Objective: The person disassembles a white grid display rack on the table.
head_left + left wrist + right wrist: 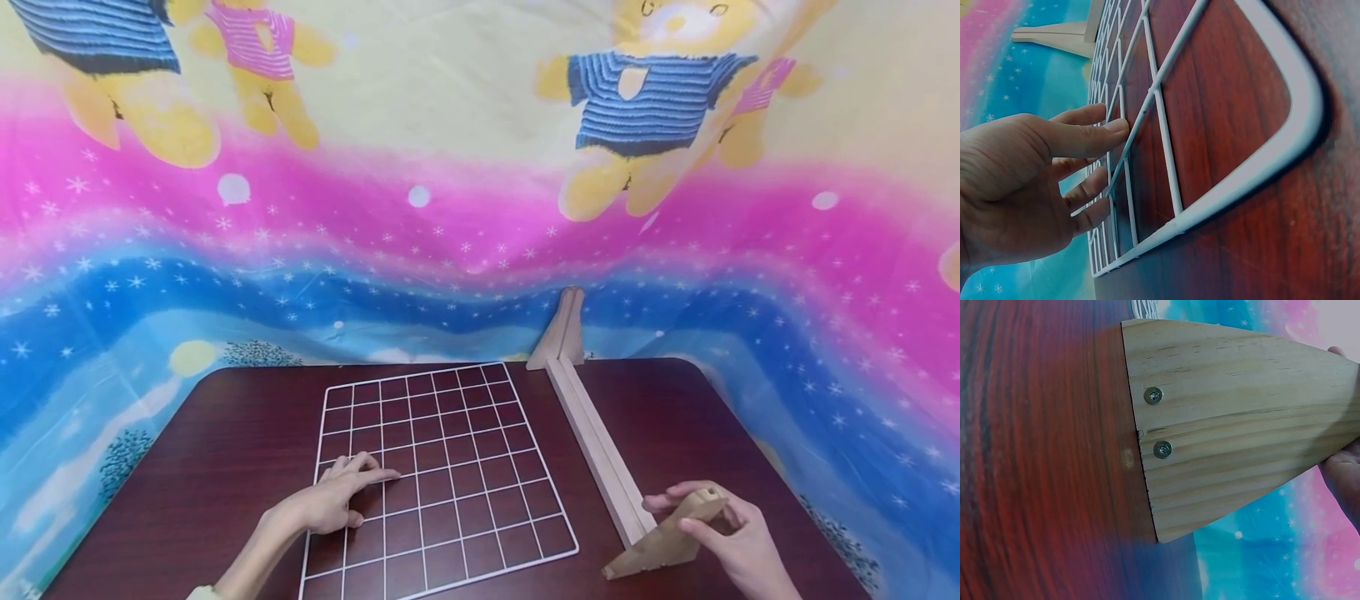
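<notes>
A white wire grid panel (540, 456) lies flat on the dark table. My left hand (333, 497) rests over its left part, fingers loosely spread, thumb and fingertips on the wires. In the left wrist view the thumb (1094, 139) lies against a wire near the panel's rounded corner. To the right of the panel stands a wooden stand: a long grooved bar (600, 446) with an upright tapered board at each end. My right hand (738, 537) grips the near end board (667, 537) by its narrow top. Two screws (1154, 395) show on that board's outer face.
The brown wood-grain table (247, 433) has rounded far corners. A patterned cloth (450, 208) with bears and snowflakes hangs behind and around it. The far end board (562, 333) stands near the back edge.
</notes>
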Motion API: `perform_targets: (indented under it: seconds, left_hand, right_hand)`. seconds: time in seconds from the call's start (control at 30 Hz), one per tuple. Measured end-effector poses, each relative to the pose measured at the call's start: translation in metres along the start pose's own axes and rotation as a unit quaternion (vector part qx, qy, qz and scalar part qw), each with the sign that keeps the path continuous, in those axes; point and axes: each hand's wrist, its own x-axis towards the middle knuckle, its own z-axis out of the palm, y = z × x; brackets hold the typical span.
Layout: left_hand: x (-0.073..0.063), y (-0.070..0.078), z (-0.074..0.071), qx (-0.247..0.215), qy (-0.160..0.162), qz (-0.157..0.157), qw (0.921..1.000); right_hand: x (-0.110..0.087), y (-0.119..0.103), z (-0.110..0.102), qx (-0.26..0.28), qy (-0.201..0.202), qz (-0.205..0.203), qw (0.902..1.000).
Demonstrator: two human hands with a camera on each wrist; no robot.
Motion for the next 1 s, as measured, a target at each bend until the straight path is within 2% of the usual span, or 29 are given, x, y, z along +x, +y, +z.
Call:
perform_targets:
  seconds: [0.77,1.0]
  left_hand:
    - [0.0059,-0.0021,-0.0017,0.007,-0.006,0.016,0.9998]
    - [0.0072,-0.0019,-0.0013,0.001,-0.009,0.009,0.9999]
  right_hand:
    - [-0.0002,-0.0025,0.004,0.025,0.011,0.011,0.9996]
    - [-0.0007,-0.0038,0.005,0.026,0.012,0.012,0.9995]
